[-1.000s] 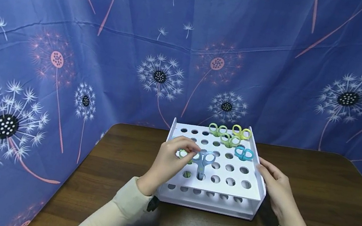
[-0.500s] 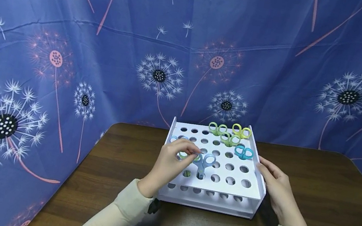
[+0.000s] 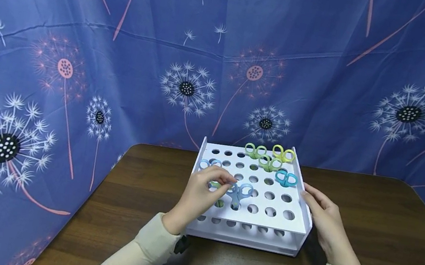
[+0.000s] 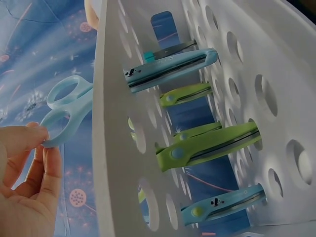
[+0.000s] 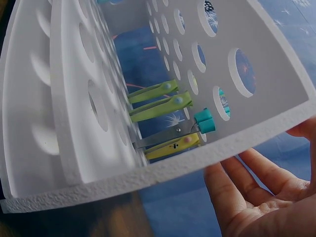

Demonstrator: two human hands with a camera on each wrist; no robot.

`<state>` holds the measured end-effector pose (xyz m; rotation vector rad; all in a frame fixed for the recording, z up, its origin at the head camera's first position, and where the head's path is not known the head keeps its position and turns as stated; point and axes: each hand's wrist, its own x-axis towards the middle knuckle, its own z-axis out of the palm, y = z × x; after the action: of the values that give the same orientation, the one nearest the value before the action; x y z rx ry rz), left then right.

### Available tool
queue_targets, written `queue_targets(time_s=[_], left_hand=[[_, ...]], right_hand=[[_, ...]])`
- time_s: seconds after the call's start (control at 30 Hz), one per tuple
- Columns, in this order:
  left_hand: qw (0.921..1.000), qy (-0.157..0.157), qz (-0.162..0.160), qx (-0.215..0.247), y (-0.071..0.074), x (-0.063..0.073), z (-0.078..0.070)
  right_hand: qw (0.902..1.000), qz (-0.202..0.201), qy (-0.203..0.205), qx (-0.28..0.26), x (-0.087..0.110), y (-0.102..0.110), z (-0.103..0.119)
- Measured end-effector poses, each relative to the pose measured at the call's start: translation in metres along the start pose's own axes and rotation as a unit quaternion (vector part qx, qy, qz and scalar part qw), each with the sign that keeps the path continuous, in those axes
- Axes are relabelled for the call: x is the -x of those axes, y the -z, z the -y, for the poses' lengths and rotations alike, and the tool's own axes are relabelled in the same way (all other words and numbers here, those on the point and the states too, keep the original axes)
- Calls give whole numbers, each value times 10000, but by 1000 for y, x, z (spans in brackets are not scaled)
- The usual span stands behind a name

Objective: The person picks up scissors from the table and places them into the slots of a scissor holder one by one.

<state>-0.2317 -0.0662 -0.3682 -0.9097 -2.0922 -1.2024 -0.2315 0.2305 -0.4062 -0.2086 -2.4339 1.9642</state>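
Observation:
My left hand [image 3: 204, 190] pinches one handle loop of light blue scissors [image 3: 246, 190] between thumb and fingers. They stand handles up, blades down through a front-row hole of the white two-tier rack [image 3: 261, 220]. Seen from the left wrist, the blue handles [image 4: 69, 123] stick out above the top plate, and a blue blade cover [image 4: 173, 69] reaches toward the lower plate. My right hand [image 3: 326, 226] touches the rack's right side panel with its fingertips, the fingers fairly straight. In the right wrist view, those fingers [image 5: 229, 190] lie along the panel's edge.
Yellow scissors [image 3: 283, 154], teal scissors [image 3: 286, 178] and two green pairs [image 3: 255, 151] stand at the rack's back right. Another light blue pair [image 3: 210, 164] and a green pair, partly behind my left hand, stand at the left. The brown table [image 3: 372, 217] meets a blue curtain [image 3: 329, 101].
The light blue scissors have sunk a little deeper into their hole, my left hand following slightly down and right. Light blue handles behind that hand have come into view. My right hand stays put.

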Motion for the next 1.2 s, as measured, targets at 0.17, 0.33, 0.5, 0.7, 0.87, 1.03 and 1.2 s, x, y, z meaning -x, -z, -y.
queue_targets(time_s=[0.17, 0.33, 0.5, 0.7, 0.87, 1.03, 1.2], left_hand=[[10000, 37, 1, -10, -1, 2, 0], [9999, 100, -16, 7, -3, 5, 1], [9999, 118, 3, -20, -3, 8, 2], [9999, 50, -81, -60, -3, 11, 2], [9999, 143, -17, -89, -4, 11, 3], [9998, 180, 25, -65, -6, 13, 4], [9995, 281, 118, -55, -8, 16, 7]], right_hand=[[10000, -35, 27, -10, 1, 0, 1], [10000, -40, 63, 20, 2, 0, 1], [10000, -8, 39, 44, 2, 0, 1], [10000, 14, 2, 18, 1, -2, 1], [10000, -23, 36, -50, 0, -2, 1], [9998, -36, 115, -125, -2, 0, 0], [9999, -83, 106, -25, 0, 0, -1]])
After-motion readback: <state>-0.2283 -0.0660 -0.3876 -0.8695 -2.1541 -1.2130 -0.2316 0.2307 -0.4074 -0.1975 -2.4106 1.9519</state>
